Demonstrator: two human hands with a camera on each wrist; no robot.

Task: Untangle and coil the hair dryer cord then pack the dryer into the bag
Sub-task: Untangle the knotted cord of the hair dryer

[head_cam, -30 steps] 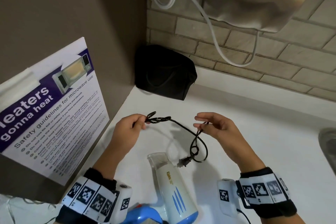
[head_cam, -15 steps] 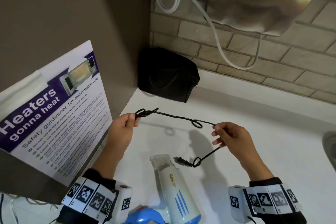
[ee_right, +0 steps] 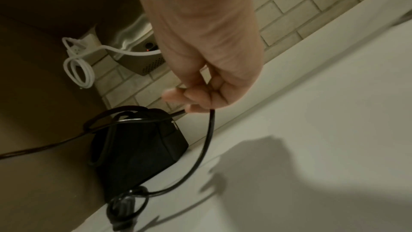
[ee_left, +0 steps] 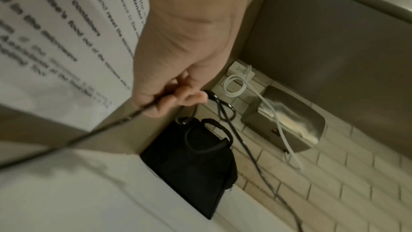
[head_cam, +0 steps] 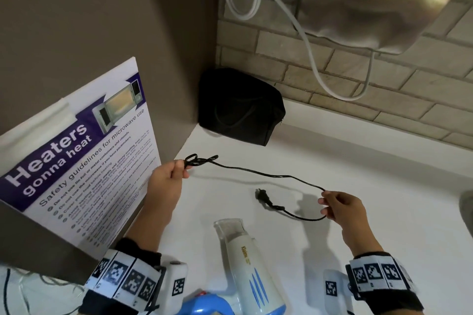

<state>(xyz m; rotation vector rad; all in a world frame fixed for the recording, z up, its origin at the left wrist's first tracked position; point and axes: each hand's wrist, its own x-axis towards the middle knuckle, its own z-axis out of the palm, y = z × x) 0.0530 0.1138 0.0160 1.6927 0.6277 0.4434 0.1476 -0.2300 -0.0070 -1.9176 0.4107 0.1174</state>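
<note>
A thin black cord (head_cam: 258, 173) stretches between my two hands above the white counter. My left hand (head_cam: 167, 180) pinches it beside a small knot of loops (head_cam: 198, 160), also seen as loops (ee_left: 223, 106) past my fingers. My right hand (head_cam: 340, 208) pinches the cord further along; from there the cord (ee_right: 207, 140) curves down to the plug (head_cam: 262, 195), which hangs with a small knot behind it. The white and blue hair dryer (head_cam: 247, 267) lies on the counter near me, nozzle pointing away. The black bag (head_cam: 240, 107) stands in the far corner, also visible as the bag (ee_left: 194, 163) and the bag (ee_right: 138, 145).
A safety poster (head_cam: 76, 156) leans against the brown wall on the left. A steel hand dryer (head_cam: 378, 0) hangs on the brick wall with a white cable (head_cam: 302, 30) looping beneath it. The white counter (head_cam: 384, 174) extends to the right, where a sink edge (head_cam: 467, 207) shows.
My hands have drawn apart, the right one moving right and nearer. The small loop in the middle of the cord has pulled out straight. The plug end swung up to the left.
</note>
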